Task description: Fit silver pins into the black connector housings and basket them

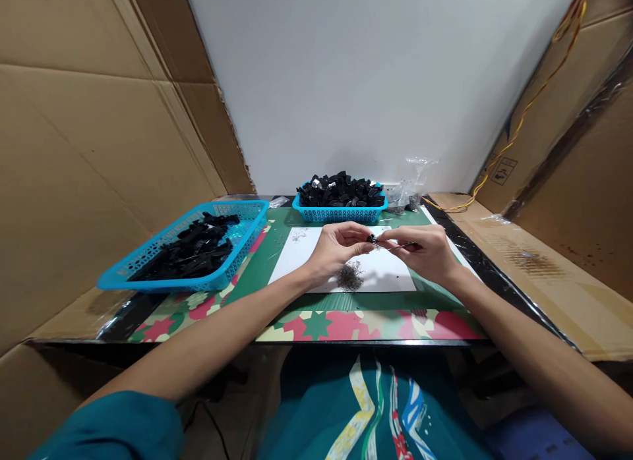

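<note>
1. Noted small black piece (372, 238) above white sheet (291, 265), pinched between closed fingers of left hand (334, 252).
2. Observed right hand (426, 250) above sheet, fingers closed around thin tool (409, 247), fingertips beside piece.
3. Found heap of fine dark bits (350, 276) on sheet.
4. Recorded blue basket (339, 214) of black parts (341, 191) behind sheet; larger basket (244, 246), similarly loaded, left of sheet.

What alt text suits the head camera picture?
The person's left hand holds a small black piece over a white sheet with a pile of dark bits; the right hand holds a thin tool. A blue basket stands left, another blue basket behind, both holding black pieces.
</note>
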Tool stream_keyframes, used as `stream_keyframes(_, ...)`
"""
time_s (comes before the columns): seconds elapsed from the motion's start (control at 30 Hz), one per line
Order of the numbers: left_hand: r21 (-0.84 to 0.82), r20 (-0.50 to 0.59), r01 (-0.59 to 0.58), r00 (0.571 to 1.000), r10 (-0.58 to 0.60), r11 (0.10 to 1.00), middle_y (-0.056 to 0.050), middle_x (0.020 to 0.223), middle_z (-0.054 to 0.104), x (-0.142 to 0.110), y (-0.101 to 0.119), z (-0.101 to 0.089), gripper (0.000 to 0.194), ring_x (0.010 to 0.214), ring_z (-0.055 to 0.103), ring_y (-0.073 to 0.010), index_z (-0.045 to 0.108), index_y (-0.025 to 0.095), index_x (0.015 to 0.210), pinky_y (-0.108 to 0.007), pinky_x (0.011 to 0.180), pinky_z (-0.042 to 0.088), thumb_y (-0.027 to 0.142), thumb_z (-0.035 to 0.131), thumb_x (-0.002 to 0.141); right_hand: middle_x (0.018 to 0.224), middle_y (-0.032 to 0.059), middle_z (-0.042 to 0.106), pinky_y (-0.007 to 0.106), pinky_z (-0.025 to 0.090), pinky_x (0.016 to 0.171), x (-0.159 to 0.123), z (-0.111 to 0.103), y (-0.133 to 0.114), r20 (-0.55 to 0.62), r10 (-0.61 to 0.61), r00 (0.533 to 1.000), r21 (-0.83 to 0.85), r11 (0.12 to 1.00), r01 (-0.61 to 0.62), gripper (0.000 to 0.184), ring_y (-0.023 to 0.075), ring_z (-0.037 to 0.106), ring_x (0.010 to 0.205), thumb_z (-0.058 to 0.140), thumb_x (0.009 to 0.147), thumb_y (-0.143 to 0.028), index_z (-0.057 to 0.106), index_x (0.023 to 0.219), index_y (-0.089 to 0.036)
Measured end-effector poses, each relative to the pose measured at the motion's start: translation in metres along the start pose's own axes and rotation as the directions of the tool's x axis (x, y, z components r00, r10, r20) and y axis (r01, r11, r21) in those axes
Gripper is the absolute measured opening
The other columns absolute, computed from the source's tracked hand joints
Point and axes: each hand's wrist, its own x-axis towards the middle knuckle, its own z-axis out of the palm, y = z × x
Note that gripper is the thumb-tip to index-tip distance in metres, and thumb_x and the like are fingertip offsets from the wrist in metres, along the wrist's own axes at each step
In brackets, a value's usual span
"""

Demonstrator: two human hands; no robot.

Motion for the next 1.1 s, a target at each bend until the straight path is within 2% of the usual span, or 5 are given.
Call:
stream_keyframes(0.2, 0.001, -0.015, 0.018, 1.0, -0.018, 1.0, -0.006, 0.082, 0.078, -0.0003, 0.0003, 0.0003, 0.034, 0.075, 0.073, -0.0165, 0.079, 0.013, 0.089, -0.029, 0.074, 0.061, 0.03, 0.096, 0.066, 0.058, 0.0, 0.065, 0.025, 0.036, 0.047, -0.0001, -0.0034, 0.0008, 0.099, -0.072, 0.992, -0.107, 0.991, 0.083, 0.026, 0.0089, 0.043, 0.044, 0.061, 0.1, -0.028, 0.082, 0.089, -0.021)
stream_keyframes(0.53, 0.078, -0.019, -0.052, 0.998, 0.054, 0.996, -0.009, 0.083, 0.079, -0.002, 0.0001, 0.0018, 0.033, 0.073, 0.071, -0.0169, 0.08, 0.012, 0.086, -0.029, 0.07, 0.06, 0.035, 0.095, 0.067, 0.056, -0.0017, 0.065, 0.026, 0.032, 0.049, -0.0065, -0.0011, 0.0061, 0.176, -0.193, 0.965, -0.23, 0.945, 0.231, 0.028, 0.009, 0.047, 0.045, 0.054, 0.101, -0.018, 0.081, 0.098, -0.023)
stream_keyframes(0.77, 0.053, -0.034, -0.064, 0.997, 0.066, 0.997, -0.007, 0.079, 0.077, -0.0018, 0.0063, 0.0066, 0.034, 0.071, 0.071, -0.0151, 0.079, 0.012, 0.088, -0.027, 0.07, 0.059, 0.034, 0.096, 0.068, 0.066, 0.0012, 0.077, 0.025, 0.046, 0.046, -0.0053, 0.0026, 0.0093, -0.088, -0.125, 0.988, -0.17, 0.979, 0.109, 0.013, 0.0102, 0.055, 0.042, 0.071, 0.096, -0.025, 0.083, 0.095, -0.023)
stream_keyframes(0.93, 0.046, -0.042, -0.079, 0.996, 0.081, 0.996, -0.007, 0.081, 0.078, -0.0015, 0.0071, 0.0079, 0.033, 0.072, 0.073, -0.0159, 0.078, 0.013, 0.088, -0.029, 0.072, 0.061, 0.033, 0.096, 0.068, 0.069, 0.0011, 0.079, 0.026, 0.052, 0.048, -0.0055, 0.0017, 0.0072, -0.1, -0.063, 0.993, -0.156, 0.987, 0.047, 0.013, 0.0116, 0.06, 0.043, 0.072, 0.094, -0.026, 0.084, 0.091, -0.026)
stream_keyframes(1.1, 0.129, -0.014, -0.138, 0.99, 0.141, 0.982, -0.01, 0.09, 0.081, -0.0012, 0.004, 0.006, 0.032, 0.08, 0.076, -0.0202, 0.078, 0.013, 0.092, -0.033, 0.079, 0.064, 0.035, 0.092, 0.073, 0.071, 0.0014, 0.08, 0.027, 0.05, 0.047, -0.0054, 0.0008, 0.0063, -0.081, -0.057, 0.995, -0.157, 0.987, 0.044, 0.015, 0.012, 0.061, 0.045, 0.07, 0.095, -0.027, 0.084, 0.089, -0.026)
